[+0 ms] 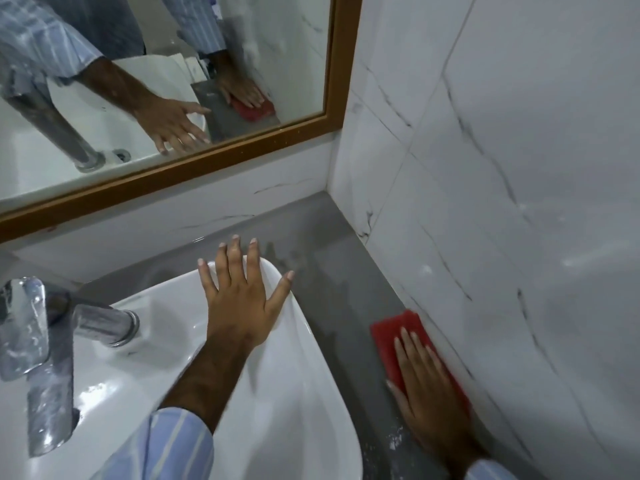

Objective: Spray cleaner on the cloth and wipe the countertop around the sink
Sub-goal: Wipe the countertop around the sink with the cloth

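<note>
At the left edge of the frame a chrome faucet (52, 344) stands on the white sink (298, 386). In the centre, the left hand (242, 303) lies flat with fingers spread on the sink's far corner, gripping nothing. Right of it runs the grey countertop (332, 292). At lower right, the right hand (426, 386) presses flat, fingers straight, on the red cloth (398, 327), which lies on the countertop against the tiled wall (519, 168). A framed mirror (332, 98) fills the upper left.

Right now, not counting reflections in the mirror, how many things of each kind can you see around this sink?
Hands: 2, left hand flat on the sink rim, right hand pressing the cloth
Red cloth: 1
White sink: 1
Chrome tap: 1
Wood-framed mirror: 1
Grey countertop: 1
Total: 7
</note>
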A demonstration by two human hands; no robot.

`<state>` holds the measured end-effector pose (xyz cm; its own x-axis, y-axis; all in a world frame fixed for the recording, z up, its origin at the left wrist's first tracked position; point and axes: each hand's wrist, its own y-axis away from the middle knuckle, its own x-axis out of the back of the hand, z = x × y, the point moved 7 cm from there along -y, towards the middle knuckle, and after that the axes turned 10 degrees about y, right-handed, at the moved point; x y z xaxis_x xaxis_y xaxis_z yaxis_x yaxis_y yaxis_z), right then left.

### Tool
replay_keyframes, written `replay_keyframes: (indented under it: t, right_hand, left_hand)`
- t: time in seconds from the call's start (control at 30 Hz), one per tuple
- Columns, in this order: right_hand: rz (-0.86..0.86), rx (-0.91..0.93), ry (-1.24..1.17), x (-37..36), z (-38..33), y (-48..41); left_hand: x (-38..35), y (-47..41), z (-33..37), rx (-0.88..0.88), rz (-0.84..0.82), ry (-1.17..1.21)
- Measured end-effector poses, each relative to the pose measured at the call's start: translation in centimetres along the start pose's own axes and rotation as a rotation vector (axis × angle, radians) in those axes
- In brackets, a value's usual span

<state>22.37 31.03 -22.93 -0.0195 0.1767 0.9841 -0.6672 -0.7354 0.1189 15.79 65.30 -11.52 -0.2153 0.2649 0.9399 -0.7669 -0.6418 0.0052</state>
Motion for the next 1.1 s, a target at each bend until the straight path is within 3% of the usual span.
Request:
replay_keyframes:
  t: [0.13, 0.33, 0.43, 0.77, 0.93, 1.03, 1.1]
  right_hand:
    - [-0.041, -0.011, 0.035, -0.3, 0.4, 3.0]
    - [-0.009, 0.084, -0.049, 1.0, -0.7, -11.1]
    - [-0.028, 0.075, -0.044, 1.3, -1.4, -13.3]
    - [-0.102, 0.001, -0.031, -1.0, 1.9, 6.4]
    - [-0.019, 0.079, -0.031, 0.3, 0.3, -2.7]
    - [-0.044, 0.019, -0.055, 0.4, -0.5, -7.7]
    - [-0.026, -0.014, -0.050, 0.3, -1.0, -6.5]
  left_hand:
    - [-0.5, -0.1, 0.0, -0.006, -0.013, 0.002]
    - [-0.7, 0.1, 0.0, -0.004, 0.002, -0.016]
    - [-0.6, 0.1, -0.3, 0.018, -0.003, -0.007]
    - [-0.2, 0.2, -0.1, 0.040, -0.041, 0.006]
    - [-0.4, 0.0, -0.3, 0.032, -0.069, 0.009]
    - [-0.1, 0.4, -0.7, 0.038, -0.113, 0.032]
    - [0.2, 3.0, -0.3, 0.050, -0.133, 0.152]
